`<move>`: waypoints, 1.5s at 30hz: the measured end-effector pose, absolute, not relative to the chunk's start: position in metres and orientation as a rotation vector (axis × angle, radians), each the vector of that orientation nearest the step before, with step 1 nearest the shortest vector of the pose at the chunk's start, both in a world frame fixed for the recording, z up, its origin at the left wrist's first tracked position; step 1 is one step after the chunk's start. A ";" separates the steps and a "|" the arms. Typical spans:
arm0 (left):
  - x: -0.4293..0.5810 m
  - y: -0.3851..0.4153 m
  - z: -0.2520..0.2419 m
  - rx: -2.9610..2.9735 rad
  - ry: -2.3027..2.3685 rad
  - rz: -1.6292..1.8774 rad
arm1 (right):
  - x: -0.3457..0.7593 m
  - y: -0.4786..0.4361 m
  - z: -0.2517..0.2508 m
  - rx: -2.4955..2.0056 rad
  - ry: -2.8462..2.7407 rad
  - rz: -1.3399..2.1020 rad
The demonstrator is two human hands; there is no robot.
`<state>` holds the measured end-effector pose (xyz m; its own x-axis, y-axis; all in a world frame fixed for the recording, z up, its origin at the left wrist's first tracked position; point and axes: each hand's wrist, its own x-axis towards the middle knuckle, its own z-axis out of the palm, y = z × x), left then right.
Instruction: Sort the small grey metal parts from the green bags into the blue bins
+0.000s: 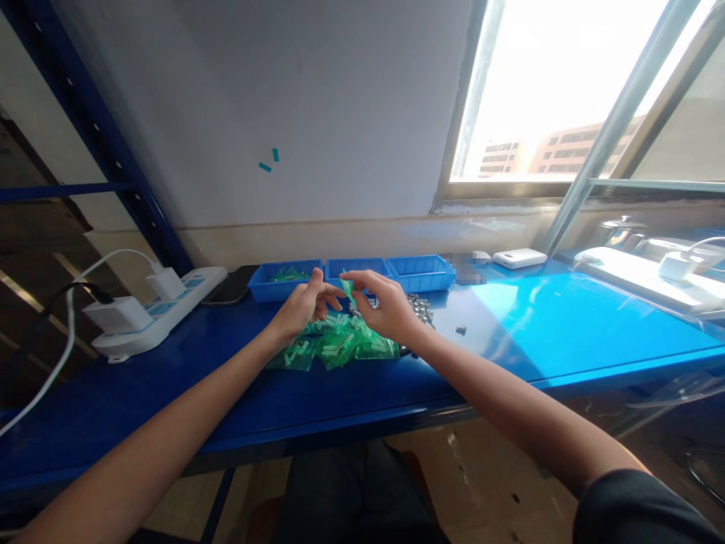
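Both my hands meet over a heap of small green plastic bags (pixel 334 344) on the blue table (pixel 566 317). My right hand (pixel 385 306) pinches a small green bag (pixel 347 289) between thumb and fingers. Facing it, my left hand (pixel 303 304) has its fingers curled close to the same bag; what it holds, if anything, is too small to name. A pile of small silver metal parts (pixel 420 307) lies just right of my right hand.
Three blue bins (pixel 419 273) stand in a row at the back, the left one (pixel 283 279) holding green pieces. A white power strip (pixel 152 310) with chargers lies left, next to a dark phone (pixel 232 285). White devices (pixel 518 258) and a second strip (pixel 646 276) sit by the window.
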<state>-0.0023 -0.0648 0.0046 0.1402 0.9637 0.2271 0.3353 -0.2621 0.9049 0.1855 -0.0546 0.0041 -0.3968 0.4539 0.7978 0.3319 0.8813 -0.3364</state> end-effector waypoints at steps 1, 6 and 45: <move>-0.003 -0.064 0.004 1.608 1.229 1.087 | 0.185 -0.057 0.004 -0.567 -2.048 0.122; -0.004 -0.063 0.005 1.358 1.152 0.974 | 0.183 -0.061 0.002 -0.564 -2.095 0.042; -0.058 -0.050 0.008 2.478 1.784 0.190 | 0.189 -0.049 0.006 -0.791 -2.242 0.094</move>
